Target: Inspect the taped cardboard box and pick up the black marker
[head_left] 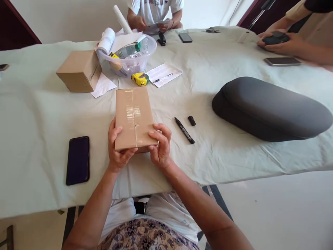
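Between my two hands is a brown cardboard box (125, 116), with clear tape along its top seam. My left hand (118, 151) grips its near left corner, thumb at the front edge. On the near right corner, my right hand (161, 146) has its fingers bent over the top and its thumb at the front. To the right of the box lie an uncapped black marker (184, 130) and its black cap (191, 120). A dark phone (78, 160) rests left of my left hand. The box's underside is hidden.
Beyond the box are a yellow tape measure (140, 79), paper with a pen (166, 74), a filled plastic basin (152, 48) and another cardboard box (75, 71). A large dark rounded case (270, 107) lies right. Two other people are at the table's far side and right.
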`<action>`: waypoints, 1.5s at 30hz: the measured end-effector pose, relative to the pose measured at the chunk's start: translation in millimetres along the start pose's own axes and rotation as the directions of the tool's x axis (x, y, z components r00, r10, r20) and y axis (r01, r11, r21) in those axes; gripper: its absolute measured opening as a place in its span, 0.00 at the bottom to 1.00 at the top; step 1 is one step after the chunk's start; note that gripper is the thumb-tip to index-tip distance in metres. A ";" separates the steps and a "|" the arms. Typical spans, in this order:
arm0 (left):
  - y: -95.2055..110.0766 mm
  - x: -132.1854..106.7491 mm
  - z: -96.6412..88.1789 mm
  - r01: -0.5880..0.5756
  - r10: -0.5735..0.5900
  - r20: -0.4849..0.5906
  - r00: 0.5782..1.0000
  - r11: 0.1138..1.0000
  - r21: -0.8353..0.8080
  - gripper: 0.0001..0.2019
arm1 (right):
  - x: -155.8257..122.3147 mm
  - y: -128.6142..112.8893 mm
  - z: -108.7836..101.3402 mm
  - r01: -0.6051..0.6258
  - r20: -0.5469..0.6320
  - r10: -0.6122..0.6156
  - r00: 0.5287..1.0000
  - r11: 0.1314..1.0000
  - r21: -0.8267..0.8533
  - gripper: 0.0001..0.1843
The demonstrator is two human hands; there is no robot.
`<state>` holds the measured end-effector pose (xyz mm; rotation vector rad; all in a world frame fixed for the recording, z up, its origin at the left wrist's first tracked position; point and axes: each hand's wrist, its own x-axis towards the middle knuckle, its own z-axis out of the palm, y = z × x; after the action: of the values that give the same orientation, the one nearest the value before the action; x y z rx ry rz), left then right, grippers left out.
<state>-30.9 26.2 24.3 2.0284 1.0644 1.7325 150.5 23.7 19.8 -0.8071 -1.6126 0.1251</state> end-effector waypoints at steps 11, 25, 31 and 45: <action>4.1 -5.5 4.8 0.134 -0.132 0.025 0.991 0.989 -0.060 0.35 | -11.8 1.8 2.0 -0.119 -0.010 0.119 0.993 0.993 -0.019 0.19; 1.7 0.0 -2.7 0.128 -0.129 -0.017 0.991 0.990 -0.049 0.34 | -1.3 -18.0 7.8 -0.124 -0.064 0.128 0.990 0.990 0.063 0.14; 3.1 -6.2 -20.3 0.298 -0.292 0.062 0.954 0.940 -0.167 0.36 | -9.6 -44.0 1.3 -0.143 -0.039 0.141 0.989 0.989 -0.047 0.15; 45.1 -11.9 -53.8 0.277 -0.291 0.086 0.953 0.950 0.141 0.47 | 5.1 -83.4 15.6 0.050 0.039 -0.041 0.998 0.954 -0.295 0.06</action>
<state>-65.6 -26.6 57.2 1.9005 1.3857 1.4296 101.0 -30.3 63.0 -1.0003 -1.7027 -0.1419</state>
